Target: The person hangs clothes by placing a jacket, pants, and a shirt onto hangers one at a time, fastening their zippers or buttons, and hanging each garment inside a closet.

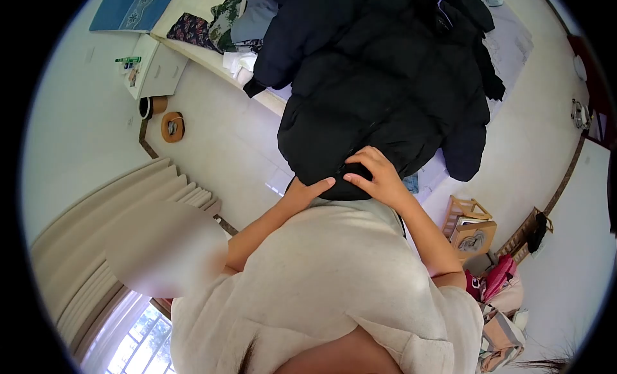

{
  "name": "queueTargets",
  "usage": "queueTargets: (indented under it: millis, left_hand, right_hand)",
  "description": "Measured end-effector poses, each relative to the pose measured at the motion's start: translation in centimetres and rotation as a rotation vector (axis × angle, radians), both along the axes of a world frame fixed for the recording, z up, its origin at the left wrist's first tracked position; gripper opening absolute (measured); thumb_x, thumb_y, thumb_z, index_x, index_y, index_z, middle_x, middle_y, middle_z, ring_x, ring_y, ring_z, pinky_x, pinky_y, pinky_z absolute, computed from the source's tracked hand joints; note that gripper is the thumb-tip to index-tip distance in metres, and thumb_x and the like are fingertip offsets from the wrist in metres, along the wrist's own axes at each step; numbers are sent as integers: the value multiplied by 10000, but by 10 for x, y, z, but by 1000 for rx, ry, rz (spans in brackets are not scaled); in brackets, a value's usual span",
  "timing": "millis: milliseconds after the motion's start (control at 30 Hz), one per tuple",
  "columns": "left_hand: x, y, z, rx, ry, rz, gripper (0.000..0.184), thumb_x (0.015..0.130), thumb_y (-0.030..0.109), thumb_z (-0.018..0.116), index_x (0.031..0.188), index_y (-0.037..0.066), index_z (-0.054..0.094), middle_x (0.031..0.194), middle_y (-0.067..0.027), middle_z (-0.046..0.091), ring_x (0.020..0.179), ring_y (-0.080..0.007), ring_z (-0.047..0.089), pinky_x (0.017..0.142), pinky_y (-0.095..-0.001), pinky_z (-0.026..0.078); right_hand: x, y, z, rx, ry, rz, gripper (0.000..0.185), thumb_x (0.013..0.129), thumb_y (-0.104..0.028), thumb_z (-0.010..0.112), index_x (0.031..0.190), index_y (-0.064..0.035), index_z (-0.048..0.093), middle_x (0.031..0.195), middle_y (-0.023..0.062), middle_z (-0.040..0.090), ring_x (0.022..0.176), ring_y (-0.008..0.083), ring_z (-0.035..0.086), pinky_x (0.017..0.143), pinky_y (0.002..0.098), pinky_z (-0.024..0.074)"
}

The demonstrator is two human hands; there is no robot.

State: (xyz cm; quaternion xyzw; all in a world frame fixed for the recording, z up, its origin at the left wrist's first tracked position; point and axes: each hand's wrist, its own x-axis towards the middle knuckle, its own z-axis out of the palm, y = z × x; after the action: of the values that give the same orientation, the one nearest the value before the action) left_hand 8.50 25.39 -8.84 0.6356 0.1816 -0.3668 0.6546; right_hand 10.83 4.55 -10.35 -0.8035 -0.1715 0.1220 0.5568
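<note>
Bed [514, 49] w/ a blk puffer jacket [379, 78] across it, hem end by the person's shirt [321, 258]. R hand [379, 173] on hem, fingers tgthr, thumb apart; L hand [307, 194] thumb on top, other fingers hidden so idk if pinching. Purple hook [441, 4] at far end.

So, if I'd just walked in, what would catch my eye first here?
The big black jacket, spread across the upper middle, with the left hand and right hand at its near edge. Next, the pale shirt that the person wears, filling the bottom middle, and the bright window at lower left.
</note>
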Motion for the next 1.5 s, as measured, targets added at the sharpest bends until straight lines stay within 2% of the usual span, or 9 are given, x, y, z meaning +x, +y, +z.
queueTargets:
  millis: [200, 300, 533, 800, 867, 1067, 1233, 1367, 1500]
  left_hand:
    - [1, -2, 4, 13, 27, -49, 695, 778, 205, 634, 1332, -34, 287, 1317, -143, 378, 1214, -227, 368, 1008, -334, 299]
    - [2, -7, 10, 29, -41, -29, 652, 783, 241, 638, 1292, -50, 351, 1287, -152, 421, 1188, -222, 403, 988, -322, 320]
    - [5, -3, 28, 126, -40, -181, 792, 774, 310, 657, 1340, -65, 249, 1386, -180, 297, 1279, -261, 298, 1038, -334, 256]
    - [-3, 8, 48, 126, 14, -112, 775, 763, 284, 677, 1335, -51, 276, 1355, -171, 351, 1248, -248, 344, 1015, -331, 290]
    - [-5, 12, 51, 127, 31, -75, 765, 759, 271, 684, 1334, -41, 288, 1349, -164, 361, 1235, -242, 360, 1005, -328, 301]
    - [-5, 27, 38, 77, -13, 1, 724, 774, 239, 674, 1330, -40, 303, 1333, -137, 381, 1221, -218, 365, 1005, -318, 297]
    - [-4, 29, 31, 64, -7, -1, 718, 782, 237, 665, 1332, -42, 298, 1334, -134, 380, 1221, -216, 363, 1005, -313, 296]
    - [6, 28, 34, 65, -20, -67, 729, 778, 244, 669, 1333, -44, 295, 1343, -141, 373, 1230, -222, 356, 1014, -313, 283]
    - [13, 25, 43, 83, -9, -43, 736, 774, 253, 675, 1332, -45, 298, 1350, -147, 368, 1238, -228, 353, 1019, -314, 275]
  right_hand:
    - [2, 4, 2, 144, 250, 37, 130, 798, -132, 623, 841, -29, 558, 796, 88, 529, 762, 258, 536, 674, 325, 437]
    - [3, 0, 4, 66, 88, -23, 115, 797, -121, 615, 824, -28, 553, 765, 88, 529, 711, 253, 536, 638, 326, 436]
    - [66, -50, -31, -22, 103, -536, 145, 809, -132, 616, 810, -19, 525, 702, 47, 482, 649, 127, 466, 602, 252, 385]
    - [142, -105, -65, -188, -48, -693, 170, 804, -189, 608, 817, -36, 536, 720, 94, 514, 677, 234, 517, 624, 329, 416]
    - [156, -116, -72, -236, -162, -671, 165, 838, -193, 595, 859, -41, 535, 753, 68, 524, 713, 162, 519, 673, 268, 414]
    - [178, -123, -89, -147, 4, -388, 173, 870, -191, 552, 912, -24, 531, 859, 101, 555, 819, 238, 548, 744, 290, 419]
    - [157, -118, -114, -559, -361, -34, 429, 657, 7, 520, 1085, 15, 500, 1135, 150, 534, 1169, 322, 430, 1007, 399, 320]
    - [166, -110, -122, -653, -467, 40, 418, 644, -25, 547, 1060, 4, 523, 1091, 122, 550, 1160, 285, 422, 1058, 445, 219]
    - [180, -107, -111, -819, -376, 186, 281, 610, -63, 583, 888, -25, 569, 904, 85, 553, 967, 265, 497, 1034, 438, 260]
